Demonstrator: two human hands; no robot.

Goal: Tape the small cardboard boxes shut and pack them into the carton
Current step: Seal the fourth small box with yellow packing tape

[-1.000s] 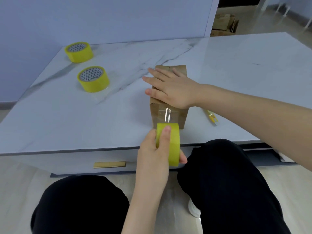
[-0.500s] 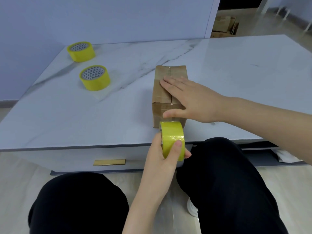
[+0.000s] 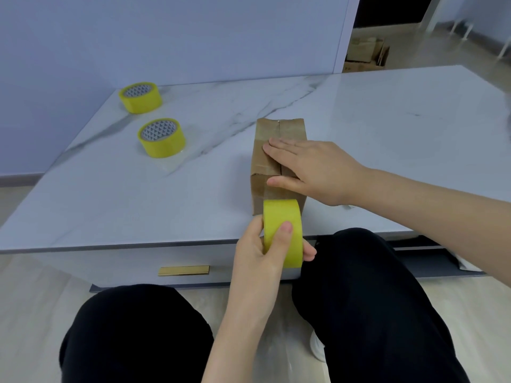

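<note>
Knees (image 3: pixel 138 335): black cloth, matte.
Left hand (image 3: pixel 257 252): fingers and thumb curled round a yellow tape roll (image 3: pixel 282 228), smooth and glossy, held on edge at the table's front rim.
Drawer pull (image 3: pixel 183 270): flat brass-coloured bar.
Table (image 3: pixel 124 205): polished white marble-look top, grey veins.
Small cardboard box (image 3: pixel 264 158): brown, oblong, on the table near its front edge; clear shiny tape along the flap seam.
Right hand (image 3: pixel 312 167): flat, fingers straight, pressing the box top.
Spare rolls (image 3: pixel 161 137), (image 3: pixel 140 97): yellow, lying flat, triangle-patterned cores.
Cartons (image 3: pixel 365 55): brown, on the floor; print too small to read.

Head view, steeply down, near table (image 3: pixel 116 205)
</note>
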